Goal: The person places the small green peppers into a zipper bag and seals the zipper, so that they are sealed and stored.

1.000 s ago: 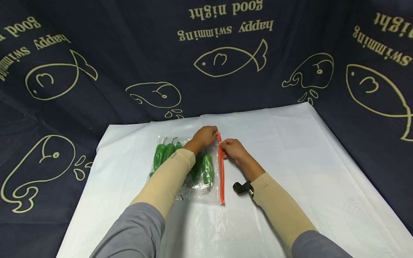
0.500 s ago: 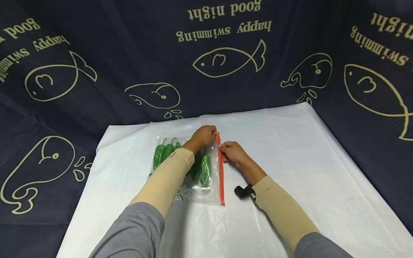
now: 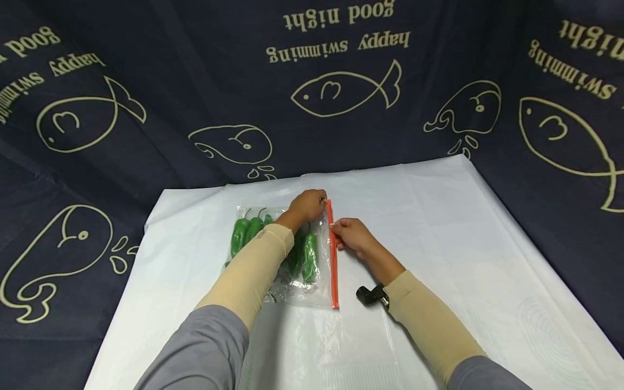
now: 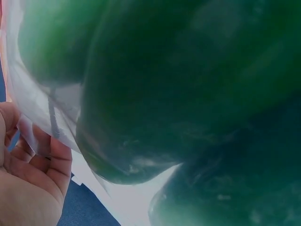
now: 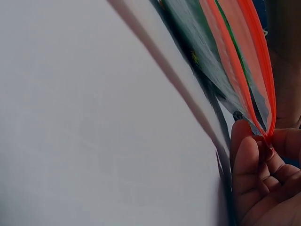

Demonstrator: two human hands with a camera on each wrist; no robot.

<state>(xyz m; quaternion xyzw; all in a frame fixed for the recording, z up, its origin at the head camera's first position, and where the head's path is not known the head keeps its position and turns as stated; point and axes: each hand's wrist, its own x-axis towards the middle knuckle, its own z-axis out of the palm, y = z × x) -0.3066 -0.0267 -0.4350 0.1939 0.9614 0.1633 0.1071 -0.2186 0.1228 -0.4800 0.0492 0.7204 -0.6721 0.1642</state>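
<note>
A clear zip bag (image 3: 322, 297) with a red zip strip (image 3: 333, 279) along its right edge lies on the table. Several green peppers (image 3: 310, 257) are inside it. My left hand (image 3: 309, 206) pinches the bag at the far end of the strip, its forearm crossing over the bag and hiding some peppers. On the strip, a little nearer to me, my right hand (image 3: 355, 235) pinches the zip between thumb and fingers. The right wrist view shows the zip (image 5: 235, 56) parted above the right fingers. Peppers (image 4: 141, 94) behind plastic fill most of the left wrist view.
White cloth (image 3: 419, 216) covers the table. A dark blue curtain (image 3: 234, 86) with fish and whale drawings hangs behind it and at both sides. A black camera mount (image 3: 370, 295) sits at my right wrist, just above the cloth.
My right hand has slid a short way along the red strip toward me. The left hand keeps its hold at the far corner, and the bag has hardly moved.
</note>
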